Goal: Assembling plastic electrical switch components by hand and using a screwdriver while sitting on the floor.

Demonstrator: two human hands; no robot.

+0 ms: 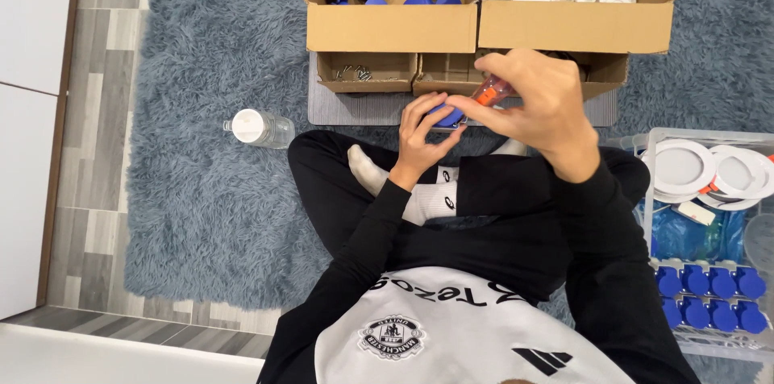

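Ahead, cardboard box (393, 27) holds blue parts; left hand (423, 138) clamped on blue cap (446, 116), right hand (538, 110) pinching orange-tipped tool (490, 92).

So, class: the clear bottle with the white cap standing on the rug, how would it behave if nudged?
The bottle looks tall and narrow on soft shag rug, so it would probably tip easily. Its round body would likely roll little in the pile. It seems light plastic.

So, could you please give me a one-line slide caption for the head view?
Seated on a grey rug, left hand holds a blue cap while right hand grips an orange-tipped tool.
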